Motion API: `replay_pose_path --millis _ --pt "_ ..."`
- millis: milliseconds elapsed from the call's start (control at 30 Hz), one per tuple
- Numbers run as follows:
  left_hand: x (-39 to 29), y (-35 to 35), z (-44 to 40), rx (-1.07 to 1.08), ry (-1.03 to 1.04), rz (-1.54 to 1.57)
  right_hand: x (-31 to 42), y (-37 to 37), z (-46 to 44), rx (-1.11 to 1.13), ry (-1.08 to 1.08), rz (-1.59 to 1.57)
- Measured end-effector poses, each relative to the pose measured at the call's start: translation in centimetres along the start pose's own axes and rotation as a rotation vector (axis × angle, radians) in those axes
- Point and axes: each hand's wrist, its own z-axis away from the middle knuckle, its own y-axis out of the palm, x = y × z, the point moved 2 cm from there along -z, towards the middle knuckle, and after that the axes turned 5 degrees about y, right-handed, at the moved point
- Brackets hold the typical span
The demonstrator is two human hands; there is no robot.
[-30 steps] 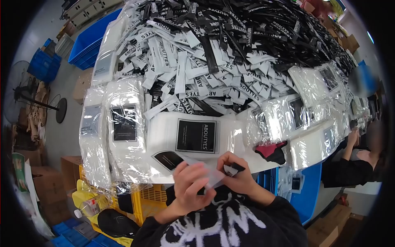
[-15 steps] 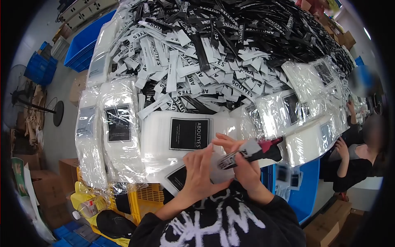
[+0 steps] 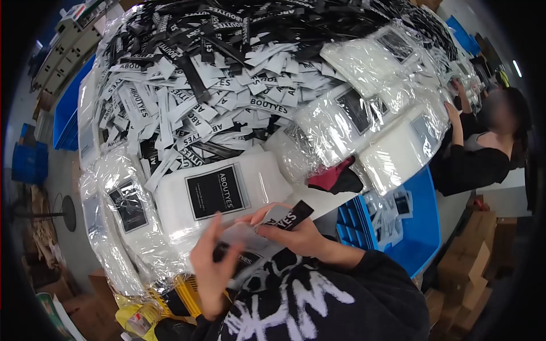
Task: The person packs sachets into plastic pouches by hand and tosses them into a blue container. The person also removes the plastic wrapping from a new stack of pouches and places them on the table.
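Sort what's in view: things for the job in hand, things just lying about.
Likely part of the job:
packets in the right hand
labelled bag at the left hand
loose packet pile
stacked bags

Apparently just lying about:
red-and-black item
cardboard boxes

Bright glare on plastic wrap point(image 3: 327, 122), blurred left fingers point(image 3: 212, 231), dark curved fisheye edges
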Motion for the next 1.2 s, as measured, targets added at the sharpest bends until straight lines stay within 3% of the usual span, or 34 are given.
replay_pose_path --millis 33,67,167,200,300,333,467,567,667,700,767,800,933,1033,1067,1200 --pt "0.9 -0.4 -0.2 0.011 -0.018 0.031 0.2 0.0 0.0 0.021 0.018 0.014" --pt "0.9 -0.9 -0.2 0.059 -0.052 0.035 1.1 0.5 0.0 -0.107 -0.084 -0.007" --pt "0.0 -1.2 -0.6 0.077 -0.025 -0.011 2.7 -1.9 0.4 -0.446 -0.271 0.379" --pt "-0.3 -0.9 -0.6 0.062 0.001 -0.034 3.2 -2.1 0.2 -0.439 -0.362 0.69" --pt "-0.5 -0.5 -0.8 -0.006 0.103 -0.101 1.2 -2.3 -0.1 -0.056 -0.25 0.719" --pt "-0.7 -0.7 -1.0 0.023 0.148 -0.104 1.8 -2.7 0.5 0.125 0.082 0.682" --pt "-0.2 0.1 -0.6 0.197 0.118 0.019 0.4 -4.4 0.6 0.542 0.21 0.583" --pt "-1.4 1.4 -0.8 0.256 0.128 -0.045 -1.9 -4.1 0.2 0.393 0.378 0.461" --pt "-0.8 0.5 -0.9 0.308 0.102 0.076 -0.7 -4.6 0.0 0.353 0.396 0.423" --pt "-0.6 0.3 -0.9 0.308 0.099 0.126 0.1 -4.3 0.0 0.238 0.353 0.23" --pt "0.3 0.3 -0.7 -0.059 -0.006 0.243 1.7 -3.5 0.6 0.007 0.259 -0.15" --pt "0.6 0.6 -0.6 -0.139 -0.072 0.387 1.9 -2.4 0.4 -0.015 0.099 -0.001" --pt "-0.1 1.6 -1.2 -0.029 0.039 0.431 2.6 -2.2 0.4 0.116 0.056 0.543" --pt "0.1 1.4 -1.5 0.074 0.087 0.41 2.8 -2.3 0.5 0.159 -0.043 0.698" --pt "-0.1 1.3 -1.5 0.131 0.1 0.447 2.7 -2.1 0.5 0.128 -0.175 0.641" --pt "-1.1 2.4 -2.0 0.061 0.138 0.41 3.1 -2.5 0.5 0.11 -0.173 0.671"
